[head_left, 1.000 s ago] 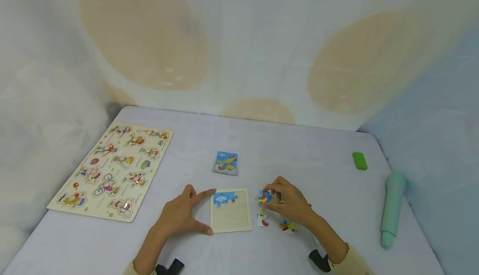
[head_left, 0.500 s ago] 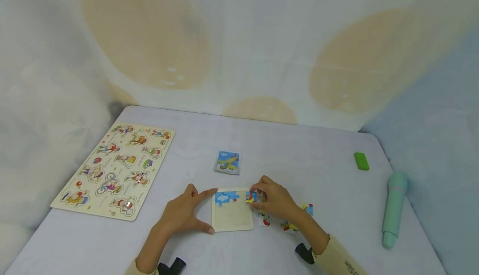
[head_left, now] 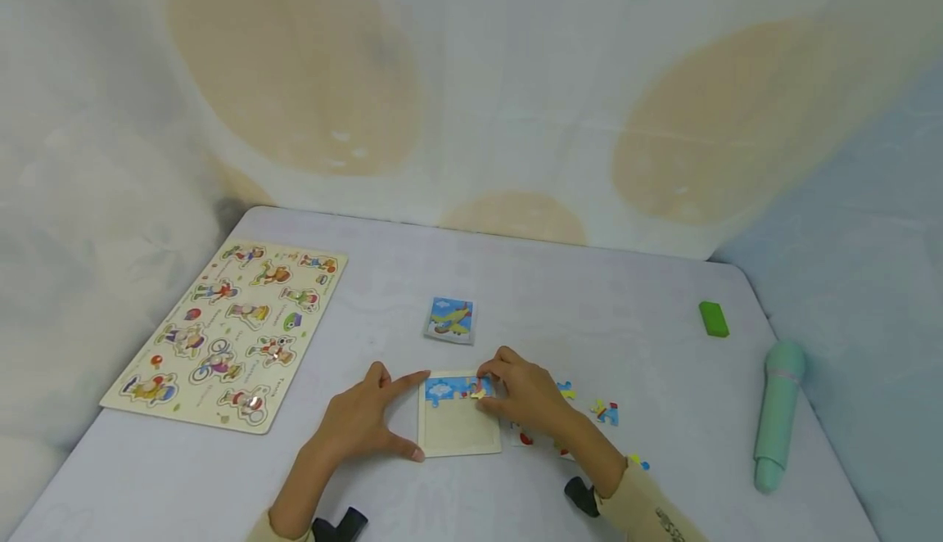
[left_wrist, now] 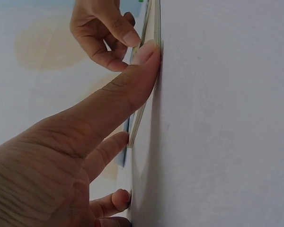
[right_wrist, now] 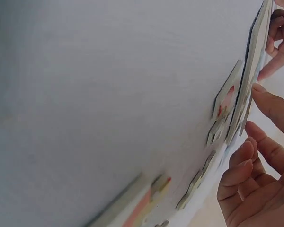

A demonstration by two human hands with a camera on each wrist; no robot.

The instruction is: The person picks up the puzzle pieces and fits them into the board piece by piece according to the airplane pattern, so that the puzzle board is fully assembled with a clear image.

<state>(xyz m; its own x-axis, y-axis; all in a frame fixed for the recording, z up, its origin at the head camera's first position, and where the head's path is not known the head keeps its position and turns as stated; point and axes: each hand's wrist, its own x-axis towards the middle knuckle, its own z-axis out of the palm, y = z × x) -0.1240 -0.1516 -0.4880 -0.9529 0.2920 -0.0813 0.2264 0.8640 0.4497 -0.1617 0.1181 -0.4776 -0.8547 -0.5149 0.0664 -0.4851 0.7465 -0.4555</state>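
Observation:
A small square puzzle tray (head_left: 460, 437) lies flat, with joined blue sky pieces (head_left: 442, 390) along its far edge. My left hand (head_left: 361, 415) spans the tray's left side, index finger at the far corner and thumb at the near one. In the left wrist view, that thumb (left_wrist: 128, 82) lies against the tray's edge. My right hand (head_left: 526, 395) pinches a blue, red and yellow puzzle piece (head_left: 479, 388) over the tray's far right corner, beside the joined pieces. Loose puzzle pieces (head_left: 606, 412) lie to the tray's right, some partly hidden beneath the right forearm.
Behind the tray sits a small airplane picture square (head_left: 449, 319). A large cartoon-figure board (head_left: 228, 333) covers the table's left part. At the right are a green block (head_left: 713, 318) and a mint-green cylinder (head_left: 779, 415). Fabric walls (head_left: 516, 116) rise behind the table.
My right hand has picked up the puzzle piece from right of the tray and carried it left, over the tray's far right corner. My left hand has stayed at the tray's left side.

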